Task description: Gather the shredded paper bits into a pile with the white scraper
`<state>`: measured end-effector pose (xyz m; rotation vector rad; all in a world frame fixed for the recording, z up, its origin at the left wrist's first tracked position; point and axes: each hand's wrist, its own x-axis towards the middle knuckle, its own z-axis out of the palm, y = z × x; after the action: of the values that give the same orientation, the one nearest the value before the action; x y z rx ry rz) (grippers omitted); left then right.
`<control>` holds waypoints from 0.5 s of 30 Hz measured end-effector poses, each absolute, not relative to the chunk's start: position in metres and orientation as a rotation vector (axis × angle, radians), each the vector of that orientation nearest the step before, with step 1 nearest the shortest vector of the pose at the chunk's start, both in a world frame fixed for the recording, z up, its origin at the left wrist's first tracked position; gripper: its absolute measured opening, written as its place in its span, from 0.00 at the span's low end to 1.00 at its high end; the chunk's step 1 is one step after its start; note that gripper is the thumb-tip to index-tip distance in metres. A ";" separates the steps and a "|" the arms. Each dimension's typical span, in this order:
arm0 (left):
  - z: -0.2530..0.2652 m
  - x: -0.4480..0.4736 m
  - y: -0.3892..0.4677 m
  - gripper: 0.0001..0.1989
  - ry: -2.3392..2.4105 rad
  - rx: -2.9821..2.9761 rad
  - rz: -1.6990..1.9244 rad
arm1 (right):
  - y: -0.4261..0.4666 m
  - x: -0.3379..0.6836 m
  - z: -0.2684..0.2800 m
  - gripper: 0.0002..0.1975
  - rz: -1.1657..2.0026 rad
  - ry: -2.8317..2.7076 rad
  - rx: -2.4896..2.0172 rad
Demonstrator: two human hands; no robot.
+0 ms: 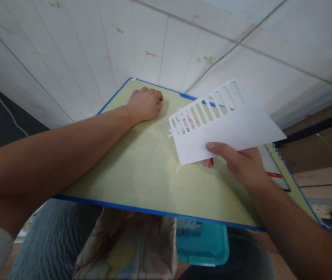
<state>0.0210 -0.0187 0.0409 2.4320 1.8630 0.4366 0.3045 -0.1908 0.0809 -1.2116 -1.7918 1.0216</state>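
Note:
My right hand (pixel 236 159) pinches the lower edge of a white sheet of paper (pixel 227 132), thumb on top. A row of long rounded slots is cut along the sheet's far edge, and it is held tilted above a pale yellow-green tabletop (pixel 131 167). Through its left slots a pinkish patterned thing (pixel 187 121) shows; most of it is hidden. Small white scraps (pixel 170 134) poke out by the sheet's left corner. My left hand (pixel 145 103) rests near the table's far left corner, its fingers curled in. Whatever they may hold is hidden.
White plank walls (pixel 148 39) rise behind the blue-edged table, with a grey cable (pixel 218 60) running down. A flat, dark-edged thing with a red stripe (pixel 274 175) lies at the right. Below the front edge are patterned cloth (pixel 131 249) and a teal plastic container (pixel 203 243).

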 end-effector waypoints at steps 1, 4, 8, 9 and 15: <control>0.039 0.020 -0.017 0.26 1.864 2.426 0.454 | -0.191 0.304 0.080 0.22 1.052 -1.815 -1.216; 0.037 0.019 -0.014 0.25 1.860 2.413 0.500 | -0.192 0.301 0.078 0.23 1.098 -1.849 -1.219; 0.042 0.021 -0.020 0.25 1.863 2.429 0.455 | -0.188 0.303 0.077 0.22 1.105 -1.887 -1.195; 0.044 0.021 -0.022 0.26 1.865 2.425 0.440 | -0.187 0.304 0.077 0.22 1.109 -1.892 -1.193; 0.044 0.021 -0.022 0.25 1.852 2.396 0.480 | -0.186 0.309 0.080 0.18 1.373 -1.884 -1.149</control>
<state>0.0214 -0.0220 0.0439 2.3958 1.8522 0.4798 0.3085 -0.1861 0.0803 -1.1491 -1.8845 1.3733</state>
